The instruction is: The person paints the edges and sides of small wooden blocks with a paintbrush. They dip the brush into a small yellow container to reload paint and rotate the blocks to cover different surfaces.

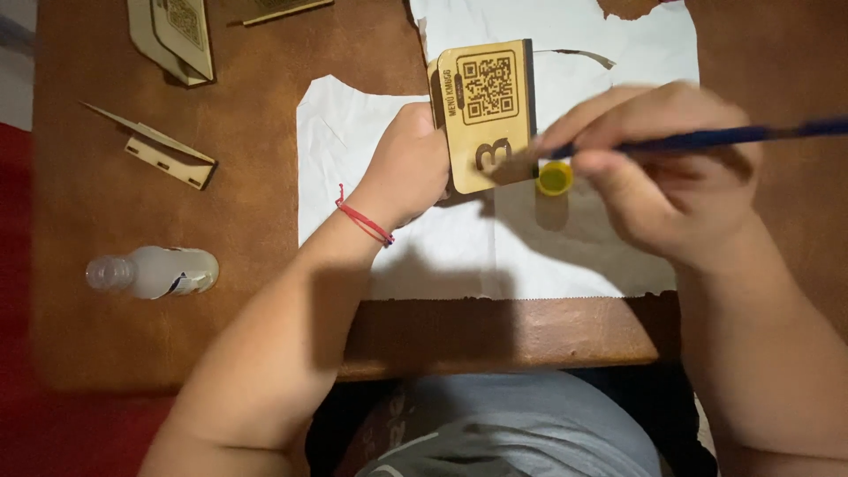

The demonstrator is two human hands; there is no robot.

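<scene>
At top centre, the left hand (408,163) grips a small wooden plaque (486,115) bearing a square code pattern. The right hand (662,168) pinches a blue brush (707,139) touching its lower edge, beside a yellow cap (555,178). White paper (442,256) lies beneath; a clear bottle (155,271) lies left, wooden pieces (163,152) upper left.

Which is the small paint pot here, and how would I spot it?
Start at the white paper covering the brown table. The paint pot sits just right of the wooden plaque, under the right hand. It is the only small, round, yellow-green thing.
</scene>
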